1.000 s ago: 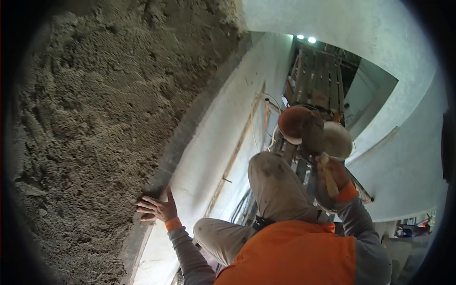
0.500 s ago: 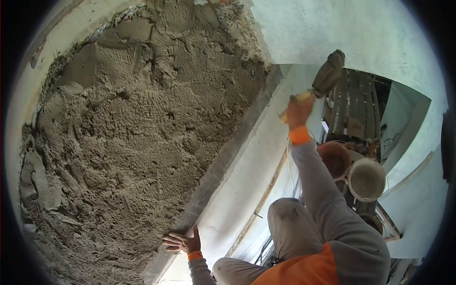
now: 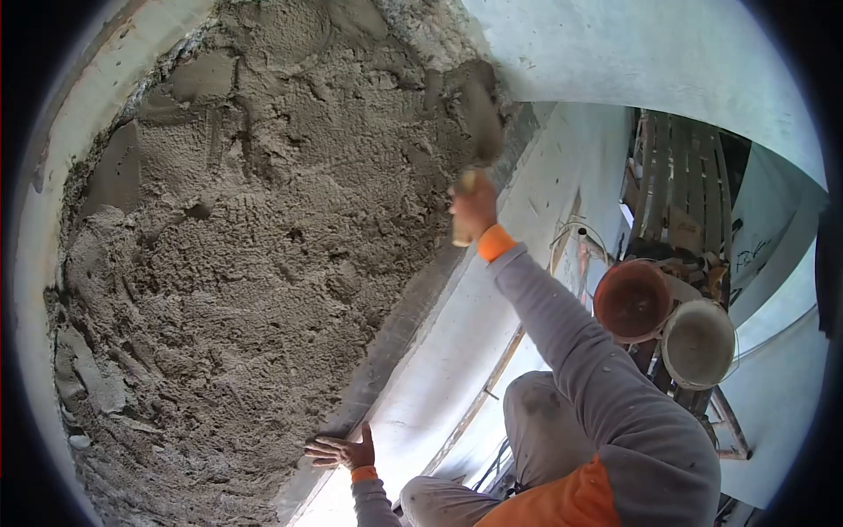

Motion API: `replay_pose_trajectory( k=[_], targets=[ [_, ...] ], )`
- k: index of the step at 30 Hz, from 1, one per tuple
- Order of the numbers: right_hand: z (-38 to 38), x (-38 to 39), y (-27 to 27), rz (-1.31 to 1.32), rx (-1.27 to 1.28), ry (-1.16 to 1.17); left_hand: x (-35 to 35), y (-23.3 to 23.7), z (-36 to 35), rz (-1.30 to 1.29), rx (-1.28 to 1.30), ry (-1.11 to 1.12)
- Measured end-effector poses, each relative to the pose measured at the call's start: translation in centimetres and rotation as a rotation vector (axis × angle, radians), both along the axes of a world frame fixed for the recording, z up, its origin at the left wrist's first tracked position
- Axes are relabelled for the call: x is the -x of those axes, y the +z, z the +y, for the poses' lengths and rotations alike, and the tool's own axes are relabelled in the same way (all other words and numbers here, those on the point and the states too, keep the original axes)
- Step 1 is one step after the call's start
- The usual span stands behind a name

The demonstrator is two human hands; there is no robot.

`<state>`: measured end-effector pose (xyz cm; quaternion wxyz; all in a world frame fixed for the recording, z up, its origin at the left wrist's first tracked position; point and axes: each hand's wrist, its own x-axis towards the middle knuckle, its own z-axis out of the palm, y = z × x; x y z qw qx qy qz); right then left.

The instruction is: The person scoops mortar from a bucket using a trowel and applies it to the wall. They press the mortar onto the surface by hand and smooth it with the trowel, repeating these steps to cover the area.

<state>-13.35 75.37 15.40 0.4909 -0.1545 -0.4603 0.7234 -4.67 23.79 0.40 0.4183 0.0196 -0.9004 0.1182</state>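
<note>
My right hand [image 3: 475,206] is wrapped round the yellowish handle of a trowel [image 3: 482,127], whose blurred blade lies against the upper right of the rough wet mortar [image 3: 281,237]. Smooth patches mark the mortar at its upper left. Lower down, my left hand [image 3: 345,451] rests with fingers spread on a grey straight board [image 3: 386,342] that runs diagonally along the mortar's right edge. No object shows in my left hand.
Right of my arm, a reddish bucket [image 3: 632,300] and a whitish bucket [image 3: 698,344] stand side by side near wooden planks [image 3: 680,176]. A pale wall surface [image 3: 650,53] curves across the top right. My bent knees are below.
My right hand has swung left with the trowel, from over the pale wall to the mortar. The view has shifted slightly. My left hand stays at the board.
</note>
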Motion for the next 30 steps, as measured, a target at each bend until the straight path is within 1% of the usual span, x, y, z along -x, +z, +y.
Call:
replay_pose_trajectory(
  k=[3,6,8,10,13,17,20,23,26,27,30],
  targets=[
    [4.7,2.8,-2.6,-0.111,0.097,-0.023,0.1,0.1,0.0,0.025,0.027,-0.004],
    [6.1,3.5,-1.6,-0.167,0.129,0.04,0.1,0.0,0.2,0.018,0.002,-0.017],
    [5.5,4.3,-0.7,-0.103,0.21,0.092,0.0,-0.1,0.0,0.011,-0.009,-0.023],
    [4.5,3.8,1.3,-0.04,0.26,0.134,0.2,-0.1,-0.1,0.015,-0.012,-0.033],
    [2.4,2.0,3.4,0.025,0.279,0.205,0.2,-0.1,-0.1,0.027,-0.006,-0.038],
    [1.2,0.3,4.3,0.101,0.272,0.287,0.2,-0.2,-0.2,0.015,0.004,-0.014],
    [1.1,-0.9,5.0,0.154,0.207,0.424,0.3,-0.2,-0.2,0.026,-0.014,-0.044],
    [0.4,-3.5,7.3,0.229,0.217,0.524,0.2,-0.2,-0.2,0.02,-0.022,-0.049],
    [1.8,-4.5,7.7,0.522,0.443,0.812,0.3,-0.4,-0.4,0.002,-0.018,-0.03],
    [2.5,-5.1,7.5,0.61,0.494,0.957,0.2,-0.4,-0.3,-0.001,-0.003,-0.011],
    [3.4,-7.6,6.5,0.81,0.622,1.133,-0.1,0.1,0.1,0.001,0.034,0.028]
  ],
)
